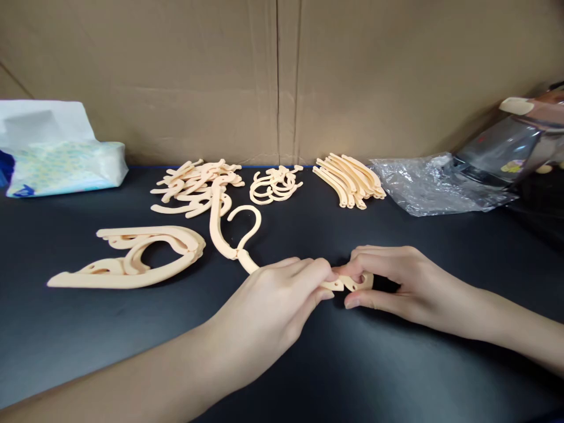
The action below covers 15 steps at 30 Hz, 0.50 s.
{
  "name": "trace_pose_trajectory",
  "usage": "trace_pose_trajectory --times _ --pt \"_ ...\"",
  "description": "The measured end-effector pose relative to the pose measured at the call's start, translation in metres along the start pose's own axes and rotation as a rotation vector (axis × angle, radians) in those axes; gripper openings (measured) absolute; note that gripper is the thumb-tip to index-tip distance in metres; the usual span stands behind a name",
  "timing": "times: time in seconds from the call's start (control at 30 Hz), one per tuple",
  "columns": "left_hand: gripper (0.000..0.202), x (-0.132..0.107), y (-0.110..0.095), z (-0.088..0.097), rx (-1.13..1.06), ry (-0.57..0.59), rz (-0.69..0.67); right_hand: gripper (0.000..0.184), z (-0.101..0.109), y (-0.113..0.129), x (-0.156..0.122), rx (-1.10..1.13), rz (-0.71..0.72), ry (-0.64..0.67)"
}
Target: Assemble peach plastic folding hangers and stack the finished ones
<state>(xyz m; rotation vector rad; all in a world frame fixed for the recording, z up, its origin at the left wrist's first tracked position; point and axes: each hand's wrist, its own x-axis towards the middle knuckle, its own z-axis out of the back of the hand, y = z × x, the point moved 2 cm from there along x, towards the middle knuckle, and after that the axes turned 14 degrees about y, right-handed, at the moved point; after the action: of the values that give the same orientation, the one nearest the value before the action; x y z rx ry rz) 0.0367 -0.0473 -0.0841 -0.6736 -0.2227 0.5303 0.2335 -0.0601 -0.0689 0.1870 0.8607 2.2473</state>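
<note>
Hanger (220, 232): left hand (284, 288); part (365, 284): right hand (400, 282); piles (353, 177) near far table edge (141, 168).

Black tabletop (308, 364) before me | nine: folded hanger parts (132, 279) | ten: tissue pack (66, 167) | eleven: jumbled short pieces (211, 173) | twelve: small hooks (281, 178) | one: curved arms (352, 176) | two: crumpled clear bag (423, 188)

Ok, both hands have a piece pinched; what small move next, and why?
Probably the right hand should ease the right piece onto the left piece, held by the left hand, lining up their holes: the ends sit close together, each shows a small hole, and those holes stand apart.
</note>
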Motion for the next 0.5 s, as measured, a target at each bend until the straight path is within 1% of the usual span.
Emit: trace_pose_trajectory --times 0.2,0.33,0.5 --pt "0.017 -0.0012 0.0001 -0.0010 -0.033 -0.002 -0.031 0.010 -0.0030 -0.0002 -0.0026 -0.106 0.033 -0.011" --pt "0.017 -0.0010 0.0009 -0.0019 -0.046 0.001 -0.022 0.012 -0.0057 0.0000 -0.0046 -0.158 0.047 -0.001" --pt "0.016 0.0005 0.0007 0.0004 -0.032 0.008 -0.021 0.014 -0.0057 0.0071 -0.0050 -0.305 0.044 -0.019"
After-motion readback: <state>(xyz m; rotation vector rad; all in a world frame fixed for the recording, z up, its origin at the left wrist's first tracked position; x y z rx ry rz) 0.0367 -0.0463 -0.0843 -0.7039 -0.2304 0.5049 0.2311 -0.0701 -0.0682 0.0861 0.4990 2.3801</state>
